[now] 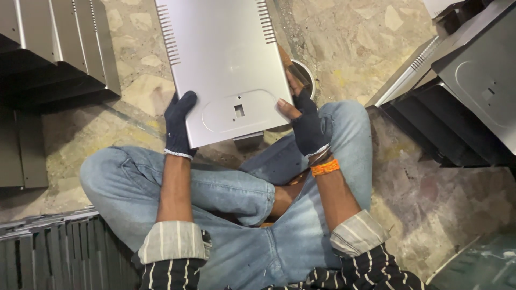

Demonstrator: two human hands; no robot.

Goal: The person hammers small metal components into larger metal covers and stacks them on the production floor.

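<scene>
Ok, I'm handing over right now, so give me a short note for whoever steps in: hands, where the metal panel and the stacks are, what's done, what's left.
Left hand: dark glove, gripping the left lower edge of the metal panel.
Right hand: fingerless glove, gripping the panel's right lower edge.
The panel is held flat-face up over the crossed legs, above the stone floor.
Stacks of similar panels stand at left, right and lower left.
Done: one panel in hand.
Left: which stacks are finished cannot be told from this view.

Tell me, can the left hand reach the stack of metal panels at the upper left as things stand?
Probably not at once: the left hand grips the edge of the silver metal panel, so it is occupied. The floor toward the stacked panels looks open otherwise.
</scene>
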